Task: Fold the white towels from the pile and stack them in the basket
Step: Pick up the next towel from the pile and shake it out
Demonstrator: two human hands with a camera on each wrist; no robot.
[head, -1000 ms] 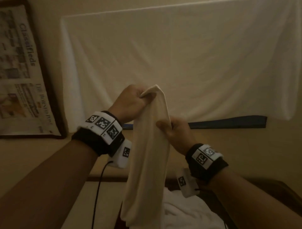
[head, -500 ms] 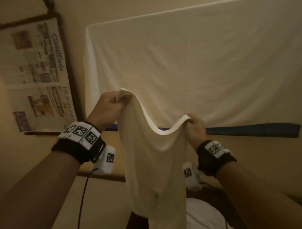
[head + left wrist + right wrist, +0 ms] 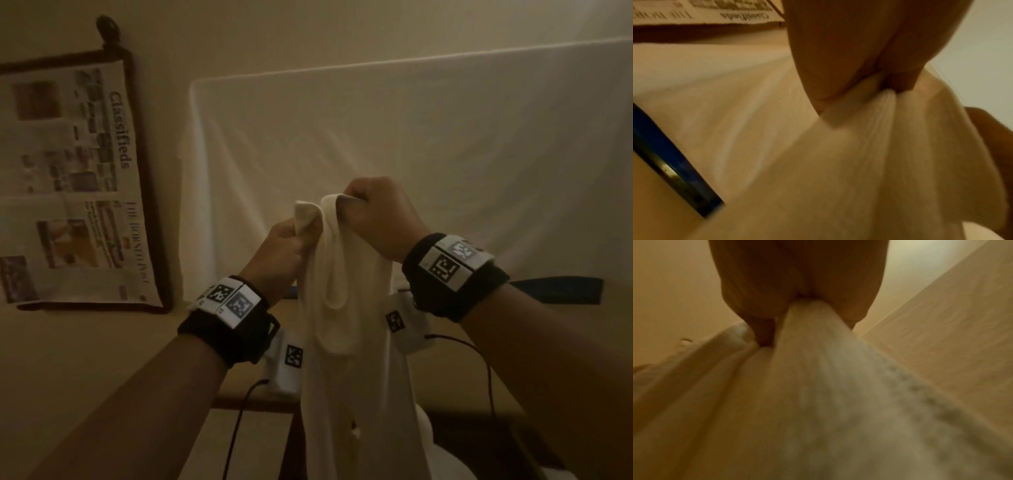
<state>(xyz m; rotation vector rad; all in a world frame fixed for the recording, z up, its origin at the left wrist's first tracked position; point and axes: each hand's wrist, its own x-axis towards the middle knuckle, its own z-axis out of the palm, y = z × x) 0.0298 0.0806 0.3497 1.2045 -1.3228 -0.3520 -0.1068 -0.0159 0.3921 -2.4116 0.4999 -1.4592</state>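
Note:
A white towel [image 3: 346, 342] hangs in the air in front of me, doubled lengthwise. My left hand [image 3: 291, 236] pinches one top corner. My right hand [image 3: 359, 205] grips the other top corner just beside it and slightly higher, so the two corners almost meet. In the left wrist view the fingers [image 3: 838, 65] clamp bunched towel cloth [image 3: 869, 154]. The right wrist view shows the towel [image 3: 818, 394] fanning down from the closed fingers [image 3: 760, 293]. More white towels [image 3: 445, 462] lie low at the bottom of the head view. The basket is not in view.
A large white sheet [image 3: 428, 154] hangs on the wall behind, with a blue strip [image 3: 561, 291] along its lower edge. A framed newspaper [image 3: 72, 181] hangs at the left. Cables run down from both wrist cameras. A dark wooden edge [image 3: 253, 402] crosses below the hands.
Half a second ago the hands held the towel's top edge spread apart; now the right hand has come in to the left, bringing the two corners together. The view has shifted right.

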